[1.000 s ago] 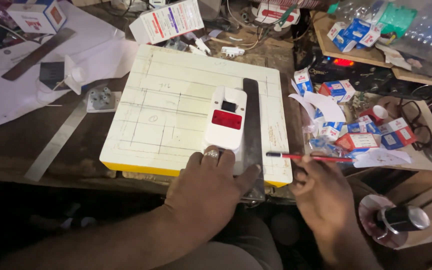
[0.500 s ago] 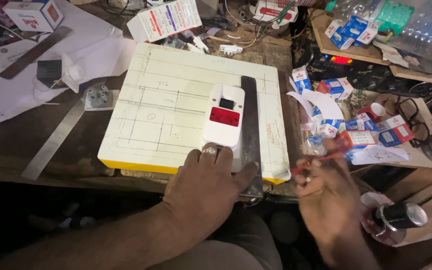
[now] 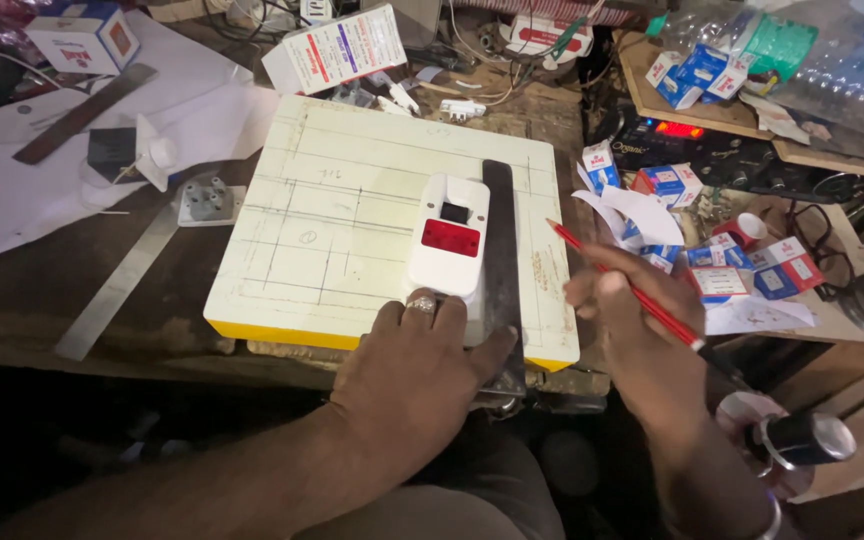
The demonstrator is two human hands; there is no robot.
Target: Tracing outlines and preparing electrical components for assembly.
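Note:
A cream board [image 3: 352, 200] with a yellow front edge and pencilled lines lies on the workbench. On it stands a white switch unit [image 3: 449, 247] with a red rocker, and a dark metal ruler [image 3: 502, 270] runs alongside its right edge. My left hand [image 3: 417, 375] presses down on the near end of the switch unit and the ruler, a ring on one finger. My right hand [image 3: 642, 335] holds a red pencil [image 3: 632, 290], its tip raised just right of the ruler over the board's right margin.
Several small red, white and blue boxes [image 3: 712, 250] and paper scraps litter the right. A steel rule [image 3: 117, 285], a socket part [image 3: 207, 200] and white sheets [image 3: 12, 190] lie left. Cables and a larger box [image 3: 337, 45] sit behind. A dark cylinder [image 3: 802, 440] is low right.
My right hand has lifted the red pencil from lying flat at the board's front right corner to an angled writing grip beside the ruler. The left hand has stayed put.

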